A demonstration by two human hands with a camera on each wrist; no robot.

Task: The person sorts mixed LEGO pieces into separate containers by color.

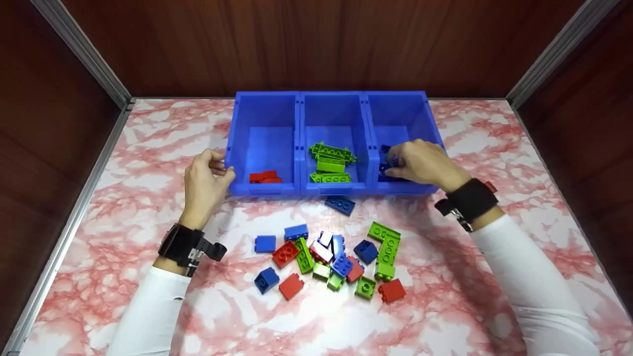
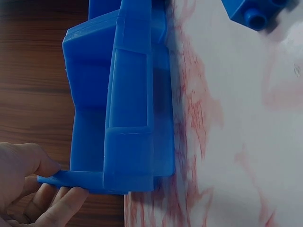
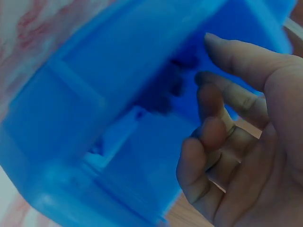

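A blue three-compartment bin (image 1: 332, 192) stands at the back of the table. My left hand (image 1: 203, 182) pinches its left side rim (image 2: 78, 179) between thumb and fingers. Over the right compartment is my right hand (image 1: 420, 162), its fingers reaching inside just above dark blue bricks (image 1: 383, 169). In the right wrist view its thumb (image 3: 236, 56) and loosely bent fingers stand apart with nothing between them. Green bricks (image 1: 330, 165) lie in the middle compartment, red bricks (image 1: 265, 177) in the left one.
Loose red, green and blue bricks lie in a group in front of the bin, among them a red brick (image 1: 292, 286) and a green brick (image 1: 366, 287). One dark blue brick (image 1: 339, 205) sits close to the bin's front. Wooden walls (image 1: 316, 49) enclose the marbled table (image 1: 237, 316).
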